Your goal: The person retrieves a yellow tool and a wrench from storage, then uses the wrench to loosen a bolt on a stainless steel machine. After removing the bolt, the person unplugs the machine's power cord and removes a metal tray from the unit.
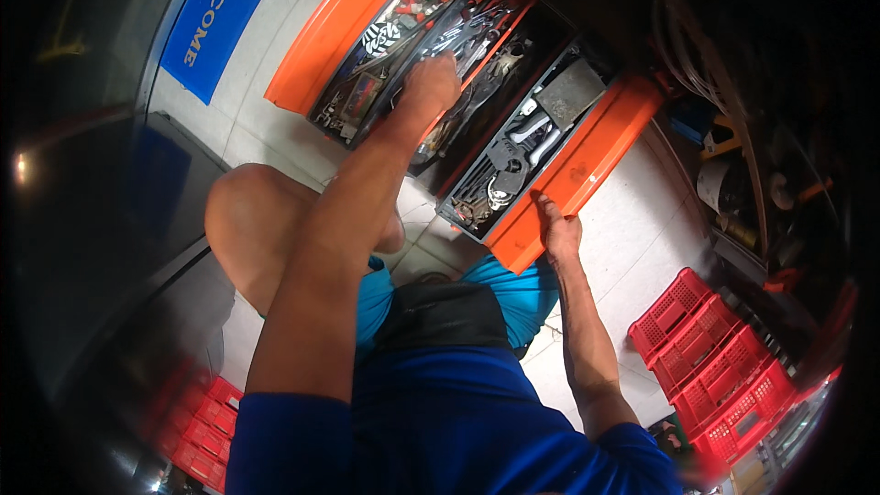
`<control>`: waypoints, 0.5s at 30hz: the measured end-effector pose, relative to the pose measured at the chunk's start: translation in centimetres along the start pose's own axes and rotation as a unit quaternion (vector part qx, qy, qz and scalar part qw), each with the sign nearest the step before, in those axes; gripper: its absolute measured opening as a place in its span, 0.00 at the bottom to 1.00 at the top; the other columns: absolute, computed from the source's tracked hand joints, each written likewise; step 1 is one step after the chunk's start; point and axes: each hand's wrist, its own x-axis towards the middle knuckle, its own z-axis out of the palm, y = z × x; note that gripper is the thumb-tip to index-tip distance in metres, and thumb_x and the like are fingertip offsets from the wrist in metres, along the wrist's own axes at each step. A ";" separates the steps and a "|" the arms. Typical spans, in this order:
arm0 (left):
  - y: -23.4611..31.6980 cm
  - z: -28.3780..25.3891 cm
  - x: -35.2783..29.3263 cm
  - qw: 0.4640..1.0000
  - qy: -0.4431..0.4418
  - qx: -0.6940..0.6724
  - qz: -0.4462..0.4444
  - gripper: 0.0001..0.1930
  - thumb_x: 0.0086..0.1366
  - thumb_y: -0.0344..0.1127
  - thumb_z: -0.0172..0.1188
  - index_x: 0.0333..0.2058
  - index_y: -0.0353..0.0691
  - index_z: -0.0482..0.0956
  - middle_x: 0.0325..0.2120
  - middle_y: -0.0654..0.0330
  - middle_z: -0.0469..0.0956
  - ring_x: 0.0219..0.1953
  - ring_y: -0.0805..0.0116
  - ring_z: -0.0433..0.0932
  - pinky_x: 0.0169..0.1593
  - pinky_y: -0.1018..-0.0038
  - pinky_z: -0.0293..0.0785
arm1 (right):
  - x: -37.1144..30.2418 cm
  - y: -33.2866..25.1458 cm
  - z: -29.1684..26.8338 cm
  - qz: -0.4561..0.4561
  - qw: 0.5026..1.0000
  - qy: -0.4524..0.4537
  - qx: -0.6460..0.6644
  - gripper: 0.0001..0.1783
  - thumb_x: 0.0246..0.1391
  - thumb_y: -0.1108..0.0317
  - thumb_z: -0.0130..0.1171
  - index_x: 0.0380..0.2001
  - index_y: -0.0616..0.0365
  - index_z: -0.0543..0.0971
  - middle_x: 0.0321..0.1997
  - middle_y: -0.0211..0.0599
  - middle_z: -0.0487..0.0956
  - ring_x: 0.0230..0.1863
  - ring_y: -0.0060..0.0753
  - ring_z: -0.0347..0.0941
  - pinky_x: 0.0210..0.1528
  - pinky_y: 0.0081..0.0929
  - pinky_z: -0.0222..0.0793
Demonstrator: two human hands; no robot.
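An orange cantilever toolbox [576,171] stands opened out on the floor before me, its trays spread to both sides. My left hand [433,87] reaches into the middle-left tray, fingers curled down among shiny wrenches [467,26]; whatever they pinch is hidden. On the right, my right hand [561,231] grips the near corner of the orange lid, thumb on top and the other fingers out of sight below. The right tray holds a grey flat block [570,92] and several metal tools. In the far-left tray lie small mixed parts and a clear-topped case [364,94].
A blue mat [215,23] with lettering lies at the upper left. Stacked red plastic baskets [710,348] stand at the lower right, with more red baskets [206,435] at the lower left. Dark shelving with coiled cable [683,55] is on the right. My bent knee [261,211] is beside the toolbox.
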 end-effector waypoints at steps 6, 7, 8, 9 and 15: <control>0.0 1.0 -1.1 0.998 0.050 -0.018 -0.025 0.13 0.66 0.31 0.50 0.44 0.37 0.81 0.42 0.41 0.82 0.49 0.41 0.80 0.53 0.53 0.76 | -1.5 -2.2 1.6 0.008 1.000 0.006 -0.020 0.17 0.62 0.74 0.54 0.52 0.74 0.72 0.50 0.48 0.80 0.54 0.41 0.78 0.60 0.33 0.72; 0.1 1.0 -1.3 0.998 0.054 -0.002 -0.022 0.13 0.67 0.31 0.50 0.44 0.37 0.81 0.42 0.42 0.82 0.49 0.42 0.81 0.53 0.53 0.76 | -1.5 -2.5 1.7 0.007 1.000 0.005 -0.028 0.18 0.62 0.74 0.54 0.52 0.74 0.72 0.50 0.48 0.80 0.54 0.41 0.78 0.60 0.33 0.72; 0.3 0.5 -1.4 0.999 0.038 0.022 -0.010 0.12 0.67 0.32 0.50 0.43 0.37 0.82 0.42 0.43 0.82 0.48 0.43 0.81 0.52 0.53 0.77 | -1.6 -2.5 1.7 0.007 0.999 0.003 -0.036 0.18 0.62 0.74 0.55 0.52 0.75 0.72 0.50 0.48 0.80 0.54 0.41 0.78 0.60 0.32 0.72; 0.6 -0.1 -1.4 0.999 0.022 0.045 0.001 0.12 0.67 0.32 0.51 0.42 0.37 0.83 0.42 0.43 0.82 0.48 0.44 0.81 0.52 0.54 0.77 | -1.6 -2.4 1.5 0.005 1.000 0.005 -0.030 0.18 0.62 0.73 0.55 0.52 0.75 0.72 0.50 0.48 0.80 0.54 0.40 0.78 0.60 0.32 0.72; 0.6 -0.2 -0.7 0.995 0.011 0.098 0.031 0.11 0.60 0.29 0.57 0.41 0.35 0.82 0.40 0.40 0.82 0.46 0.39 0.81 0.51 0.52 0.77 | -2.2 -2.1 1.1 0.002 0.999 -0.005 -0.033 0.19 0.62 0.71 0.56 0.53 0.74 0.73 0.51 0.48 0.81 0.54 0.38 0.78 0.59 0.30 0.71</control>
